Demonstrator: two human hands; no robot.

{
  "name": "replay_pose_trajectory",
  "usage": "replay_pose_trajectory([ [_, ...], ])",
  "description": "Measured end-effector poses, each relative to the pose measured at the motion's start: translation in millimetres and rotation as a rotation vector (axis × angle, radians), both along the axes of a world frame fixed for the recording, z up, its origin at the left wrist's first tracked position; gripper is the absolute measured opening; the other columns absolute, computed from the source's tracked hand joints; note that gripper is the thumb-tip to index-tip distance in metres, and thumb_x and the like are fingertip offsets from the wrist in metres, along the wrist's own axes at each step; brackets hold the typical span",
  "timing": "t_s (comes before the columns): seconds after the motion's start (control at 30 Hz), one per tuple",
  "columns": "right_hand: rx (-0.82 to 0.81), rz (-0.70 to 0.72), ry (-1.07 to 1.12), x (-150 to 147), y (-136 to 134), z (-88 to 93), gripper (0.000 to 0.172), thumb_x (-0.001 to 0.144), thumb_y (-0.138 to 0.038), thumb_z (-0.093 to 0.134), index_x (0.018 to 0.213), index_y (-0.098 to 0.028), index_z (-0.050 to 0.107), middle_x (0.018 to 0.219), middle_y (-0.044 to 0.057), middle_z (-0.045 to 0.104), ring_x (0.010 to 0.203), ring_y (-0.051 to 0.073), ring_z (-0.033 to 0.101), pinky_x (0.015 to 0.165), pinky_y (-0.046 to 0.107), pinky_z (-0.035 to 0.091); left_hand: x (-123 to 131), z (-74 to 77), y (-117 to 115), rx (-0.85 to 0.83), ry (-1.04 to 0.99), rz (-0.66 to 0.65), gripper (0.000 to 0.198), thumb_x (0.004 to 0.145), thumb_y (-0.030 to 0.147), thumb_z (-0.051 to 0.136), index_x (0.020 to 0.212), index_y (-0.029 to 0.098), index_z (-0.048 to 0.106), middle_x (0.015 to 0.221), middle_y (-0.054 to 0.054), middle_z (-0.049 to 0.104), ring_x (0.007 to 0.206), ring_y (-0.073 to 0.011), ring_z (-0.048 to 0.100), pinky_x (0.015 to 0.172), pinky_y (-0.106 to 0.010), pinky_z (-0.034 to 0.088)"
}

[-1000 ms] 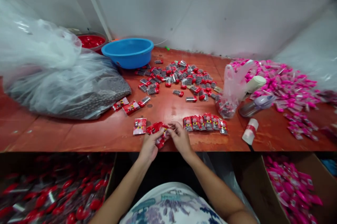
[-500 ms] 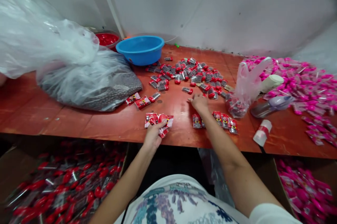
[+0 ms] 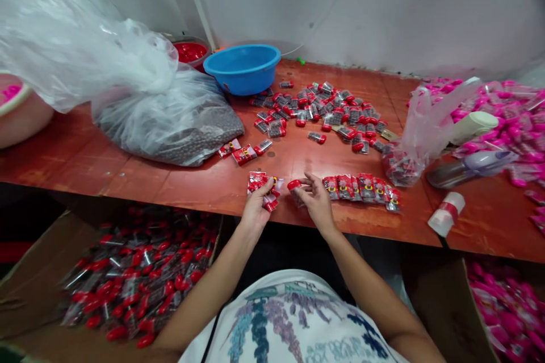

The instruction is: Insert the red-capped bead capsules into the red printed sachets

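My left hand (image 3: 255, 204) is closed on several red printed packets (image 3: 257, 180) at the table's front edge. Just right of it, my right hand (image 3: 317, 199) grips a small clear container with a red cap (image 3: 293, 185). Beside the right hand lies a row of red packets with dark contents (image 3: 366, 186). Farther back is a loose pile of red-capped containers (image 3: 327, 107), with a single one (image 3: 317, 137) in front of it. More red packets (image 3: 244, 154) rest near the large plastic bag.
A plastic bag of dark pieces (image 3: 170, 119) and a blue basin (image 3: 242, 67) stand back left. At right are a small plastic bag (image 3: 404, 164), a bottle (image 3: 468, 167), a roll (image 3: 447, 213) and pink items (image 3: 511, 124). Boxes of red-capped (image 3: 140, 278) and pink items (image 3: 502, 306) sit below.
My right hand has come back from near the pile toward my left hand and now holds a red-capped container. The view has shifted left, showing a tub at the left edge.
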State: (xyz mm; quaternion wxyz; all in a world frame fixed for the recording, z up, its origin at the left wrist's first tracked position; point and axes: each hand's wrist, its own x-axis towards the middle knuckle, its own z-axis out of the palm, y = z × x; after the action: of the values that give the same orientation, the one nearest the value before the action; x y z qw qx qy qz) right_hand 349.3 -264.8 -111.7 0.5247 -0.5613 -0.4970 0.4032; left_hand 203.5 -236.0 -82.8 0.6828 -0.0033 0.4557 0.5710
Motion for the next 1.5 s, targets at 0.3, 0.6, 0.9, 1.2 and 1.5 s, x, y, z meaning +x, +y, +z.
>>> replay_pose_trajectory([
  [0.3,0.051,-0.107,0.283,-10.3,-27.8,33.9,0.041,0.077,-0.028,0.067,0.116,-0.022,0.057,0.109,0.006,0.063,0.087,0.015,0.061,0.074,0.029,0.052,17.5,-1.2,-9.0,0.069,-0.018,-0.024,0.01,0.07,0.002,0.067,0.074,0.01,0.065,0.07,-0.004,0.069,0.06,-0.014,0.065,0.062,-0.027,0.057],
  [0.6,0.039,-0.15,0.321,-6.8,-27.5,32.9,0.04,0.076,-0.03,0.068,0.113,-0.021,0.058,0.107,0.006,0.063,0.084,0.016,0.061,0.067,0.027,0.053,20.5,-1.0,-12.0,0.094,0.031,-0.031,0.015,0.064,0.005,0.074,0.073,0.012,0.064,0.07,-0.003,0.069,0.061,-0.0146,0.066,0.064,-0.029,0.057],
  [0.9,0.057,-0.13,0.309,-8.3,-30.7,37.3,0.035,0.076,-0.03,0.068,0.109,-0.022,0.06,0.102,0.005,0.064,0.081,0.015,0.061,0.069,0.028,0.053,23.6,7.3,-17.0,0.171,0.133,0.008,0.021,0.057,0.008,0.079,0.072,0.012,0.065,0.068,-0.002,0.069,0.059,-0.0138,0.065,0.063,-0.027,0.056],
  [1.2,0.072,-0.134,0.286,-8.1,-31.8,37.1,0.034,0.077,-0.03,0.067,0.109,-0.021,0.059,0.096,0.004,0.063,0.081,0.016,0.06,0.065,0.027,0.053,24.7,9.3,-16.9,0.185,0.134,0.036,0.022,0.055,0.007,0.079,0.071,0.011,0.065,0.068,-0.002,0.069,0.06,-0.0146,0.065,0.064,-0.028,0.056],
  [1.5,0.041,-0.151,0.237,-4.3,-31.1,33.3,0.04,0.076,-0.033,0.067,0.113,-0.02,0.057,0.103,0.007,0.064,0.084,0.016,0.061,0.07,0.029,0.053,27.5,6.9,-18.8,0.187,0.116,0.023,0.027,0.051,0.008,0.082,0.071,0.011,0.064,0.068,-0.003,0.069,0.059,-0.0157,0.065,0.061,-0.028,0.056],
])
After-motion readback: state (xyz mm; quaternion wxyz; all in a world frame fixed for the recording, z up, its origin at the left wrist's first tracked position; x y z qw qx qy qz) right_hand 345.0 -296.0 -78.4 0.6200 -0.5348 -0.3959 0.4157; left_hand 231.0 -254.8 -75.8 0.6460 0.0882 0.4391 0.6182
